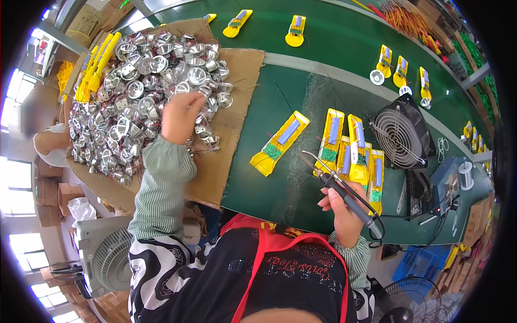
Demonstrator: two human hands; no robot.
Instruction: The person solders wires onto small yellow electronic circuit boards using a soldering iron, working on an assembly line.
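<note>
My left hand [182, 116] reaches into a heap of shiny silver reflector cups [137, 91] piled on a sheet of cardboard [237, 107], its fingers curled down among them; what it grips is hidden. My right hand [342, 207] holds a black-handled soldering iron [344, 196], tip pointing up-left over the green table. Just beyond the tip lie several yellow plastic housings with circuit boards [350, 148], and one yellow housing [280, 142] lies apart to the left.
A small black fan [401, 134] stands right of the housings, with a solder spool [466, 175] further right. More yellow housings [296, 29] ride the green conveyor belt behind. A yellow bundle [97, 64] lies on the heap's left. A floor fan [110, 258] stands lower left.
</note>
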